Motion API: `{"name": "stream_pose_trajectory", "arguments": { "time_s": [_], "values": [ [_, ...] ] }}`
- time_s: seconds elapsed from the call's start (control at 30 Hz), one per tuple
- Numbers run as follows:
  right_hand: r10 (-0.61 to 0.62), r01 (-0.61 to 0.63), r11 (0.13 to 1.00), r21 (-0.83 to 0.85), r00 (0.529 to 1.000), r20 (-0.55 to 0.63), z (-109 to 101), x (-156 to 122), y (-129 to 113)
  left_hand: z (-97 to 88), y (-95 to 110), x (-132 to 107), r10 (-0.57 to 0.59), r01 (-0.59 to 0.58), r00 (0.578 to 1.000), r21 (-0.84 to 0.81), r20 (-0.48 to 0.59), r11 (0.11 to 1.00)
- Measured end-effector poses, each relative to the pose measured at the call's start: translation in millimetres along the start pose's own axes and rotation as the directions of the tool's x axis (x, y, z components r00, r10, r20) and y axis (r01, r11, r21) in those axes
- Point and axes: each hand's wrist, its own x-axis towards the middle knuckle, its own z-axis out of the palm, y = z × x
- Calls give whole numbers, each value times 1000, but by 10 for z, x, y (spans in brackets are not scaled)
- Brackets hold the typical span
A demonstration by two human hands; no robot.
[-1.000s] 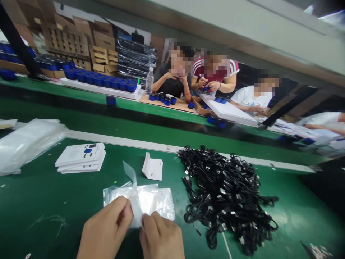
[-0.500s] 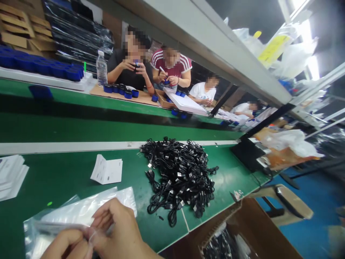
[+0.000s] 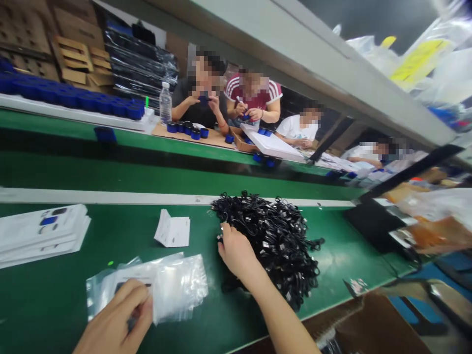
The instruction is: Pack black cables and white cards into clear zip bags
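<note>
Now the right hand (image 3: 238,250) has parted from the left and sits at the left edge of the cables (image 3: 280,236); half a second ago both were together at the bags (image 3: 180,285). I read that as the work splitting in two, with bags under the left hand (image 3: 123,314) and cables under the right. On my feed the right fingers bend towards something dark, but I cannot tell whether they grasp a cable. The left is curled over the bags, its grip hidden from me too. Those bags are thin, clear and glossy, creased and overlapping on the smooth green table (image 3: 44,305). The cables are black, rubbery-looking loops with bright metal plugs, tangled in one low mound. Beyond the bags, a folded white card (image 3: 179,232) stands out crisply; the leaflets (image 3: 44,233) form a flat, uneven stack.
</note>
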Motion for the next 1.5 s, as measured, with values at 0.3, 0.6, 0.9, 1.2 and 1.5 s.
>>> {"name": "stream_pose_trajectory", "arguments": {
  "time_s": [0.3,0.6,0.9,1.2,1.5],
  "values": [
    [-104,-78,406,911,986,131,487,-632,-240,-91,129,28,-2,5,976,-17,219,1000],
    [-466,569,787,237,801,-376,518,-757,-191,-63,107,-14,-62,55,996,95,70,994],
    [-169,295,756,584,951,-260,688,-816,-363,-20,198,-85,201,-174,977,284,-71,943],
    [-477,509,729,459,857,-192,637,-810,-483,-60,331,-151,161,-143,982,172,-96,975],
    [-102,-26,543,839,990,97,671,-756,-500,-30,466,-170,181,-183,979,-4,-96,983]
  ]
}}
